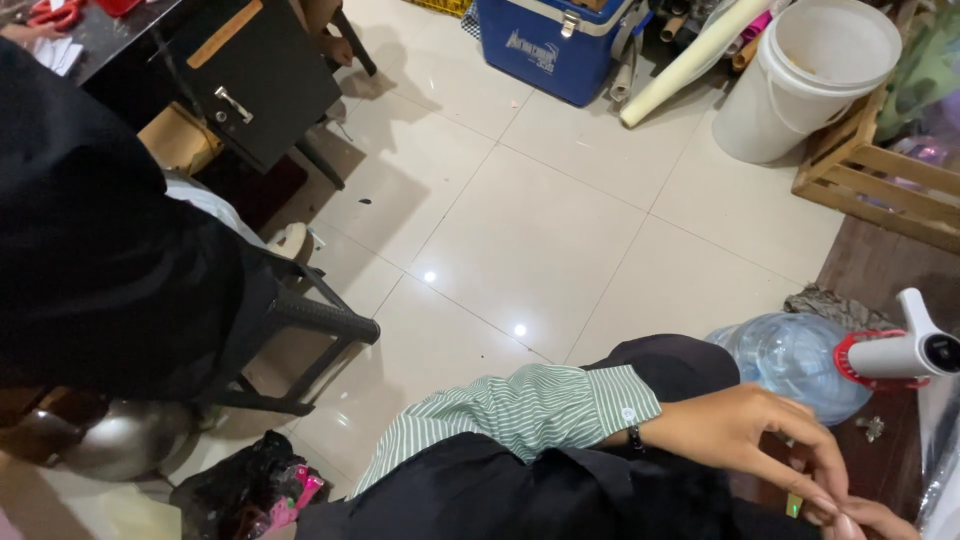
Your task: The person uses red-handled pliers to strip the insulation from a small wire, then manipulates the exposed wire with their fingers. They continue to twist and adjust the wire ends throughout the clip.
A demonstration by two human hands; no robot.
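Hands meet at the lower right corner of the view. The left hand [745,430] reaches in from a green-and-white striped sleeve [520,410] with a dark band at the wrist, its fingers [820,480] curled down and pinched together onto a small green thing [793,505] that peeps out beneath them; what that thing is cannot be told. The right hand [880,518] shows only as a sliver at the bottom edge, touching the left fingertips, and whether it is open or closed cannot be told.

Just beyond the hands lies a clear blue water bottle [790,360] on its side, and beside it a white tool with a red ring [885,355] juts in from the right. A dark wooden counter [880,270] runs along that side.

Pale floor tiles [530,230] fill the middle. Farther off stand a white bucket [810,80], a blue cooler box [555,45], a cream roll of paper [690,60] and a wooden crate [880,170]. A black stool [300,330] stands at the left, near a figure in black clothing [90,250]
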